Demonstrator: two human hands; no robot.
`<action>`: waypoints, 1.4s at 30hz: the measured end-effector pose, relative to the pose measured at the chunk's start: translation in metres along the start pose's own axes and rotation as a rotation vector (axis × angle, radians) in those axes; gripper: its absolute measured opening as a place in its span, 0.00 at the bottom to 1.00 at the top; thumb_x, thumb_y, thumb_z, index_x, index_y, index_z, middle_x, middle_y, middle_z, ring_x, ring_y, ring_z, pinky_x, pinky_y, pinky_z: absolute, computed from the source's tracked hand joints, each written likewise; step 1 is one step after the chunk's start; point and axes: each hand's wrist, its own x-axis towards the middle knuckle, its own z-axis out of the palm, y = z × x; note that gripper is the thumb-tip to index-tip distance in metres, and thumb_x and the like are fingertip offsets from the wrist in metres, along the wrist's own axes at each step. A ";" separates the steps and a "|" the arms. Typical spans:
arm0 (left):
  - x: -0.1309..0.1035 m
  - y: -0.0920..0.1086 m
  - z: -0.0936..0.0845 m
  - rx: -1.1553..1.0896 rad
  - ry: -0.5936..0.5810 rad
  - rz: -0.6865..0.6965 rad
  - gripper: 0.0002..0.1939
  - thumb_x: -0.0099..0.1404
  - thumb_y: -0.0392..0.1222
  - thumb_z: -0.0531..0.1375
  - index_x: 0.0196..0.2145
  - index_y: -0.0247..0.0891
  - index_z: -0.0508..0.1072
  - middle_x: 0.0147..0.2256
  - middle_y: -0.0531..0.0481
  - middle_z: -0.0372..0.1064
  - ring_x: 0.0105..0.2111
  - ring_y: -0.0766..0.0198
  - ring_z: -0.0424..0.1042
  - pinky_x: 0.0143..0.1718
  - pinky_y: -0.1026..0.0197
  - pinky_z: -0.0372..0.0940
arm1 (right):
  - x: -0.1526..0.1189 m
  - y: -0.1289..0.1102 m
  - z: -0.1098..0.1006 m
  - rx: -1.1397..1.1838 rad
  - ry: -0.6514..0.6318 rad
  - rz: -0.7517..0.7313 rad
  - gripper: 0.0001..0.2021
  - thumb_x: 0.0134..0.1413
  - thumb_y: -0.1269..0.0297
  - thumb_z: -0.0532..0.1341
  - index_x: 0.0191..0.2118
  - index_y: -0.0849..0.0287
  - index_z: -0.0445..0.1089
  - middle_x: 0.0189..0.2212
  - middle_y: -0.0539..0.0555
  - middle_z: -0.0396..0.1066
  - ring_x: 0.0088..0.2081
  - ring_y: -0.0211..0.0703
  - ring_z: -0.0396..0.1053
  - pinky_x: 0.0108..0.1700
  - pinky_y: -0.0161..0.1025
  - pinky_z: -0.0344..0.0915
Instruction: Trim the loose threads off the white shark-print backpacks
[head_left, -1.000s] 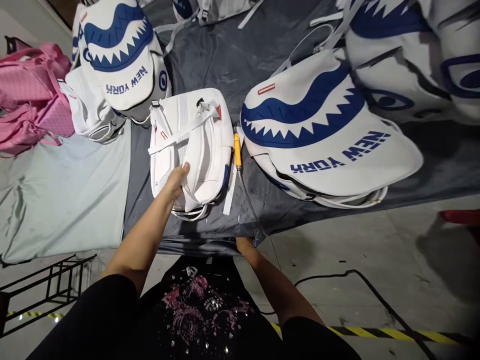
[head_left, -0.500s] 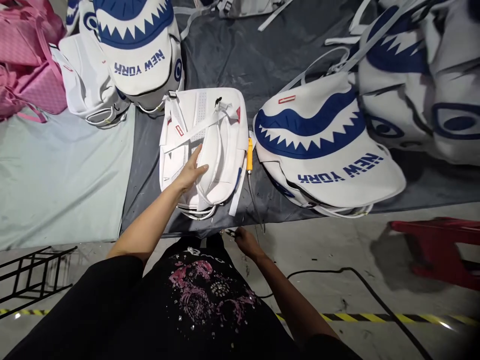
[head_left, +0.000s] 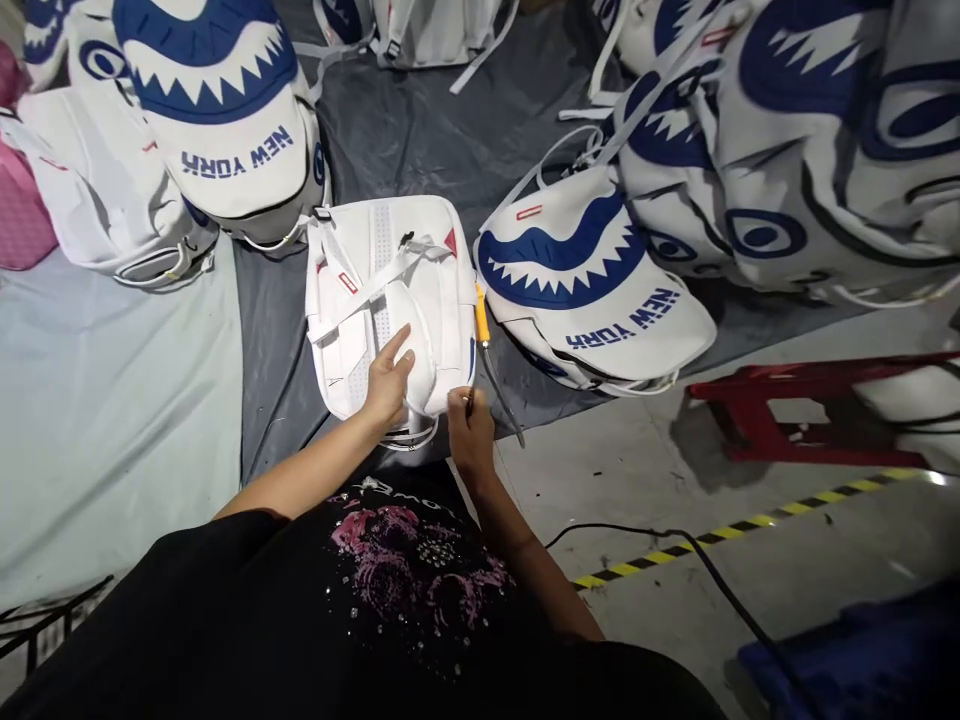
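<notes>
A white backpack point(head_left: 349, 355) lies strap side up on the dark grey cloth in the middle. My left hand point(head_left: 388, 388) rests on its lower middle with fingers apart, the index finger stretched over the padded strap. At the pack's lower right corner is my right hand point(head_left: 471, 420), its fingers closed around a small dark tool point(head_left: 470, 402), mostly hidden. An orange-handled tool point(head_left: 481, 314) with a grey cord lies against the pack's right side. To the right sits a white backpack with a blue toothed mouth and "NEW YORK" lettering point(head_left: 570, 255).
More shark-patterned backpacks point(head_left: 206, 100) stand at the upper left, others point(head_left: 772, 150) at the right. A pale green cloth point(head_left: 112, 370) covers the left side. A red stool point(head_left: 750, 405) and a black cable point(head_left: 697, 550) are on the floor at the right.
My right hand has risen from below the table edge to the backpack's lower right corner. My left hand stays on the pack. The view has shifted to the right.
</notes>
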 end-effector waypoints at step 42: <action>-0.008 -0.006 0.023 0.227 0.034 0.170 0.27 0.60 0.54 0.66 0.55 0.46 0.69 0.61 0.49 0.64 0.65 0.53 0.57 0.68 0.47 0.47 | 0.010 0.016 0.006 -0.284 0.060 -0.181 0.21 0.67 0.45 0.47 0.46 0.57 0.64 0.31 0.54 0.73 0.30 0.46 0.68 0.33 0.38 0.57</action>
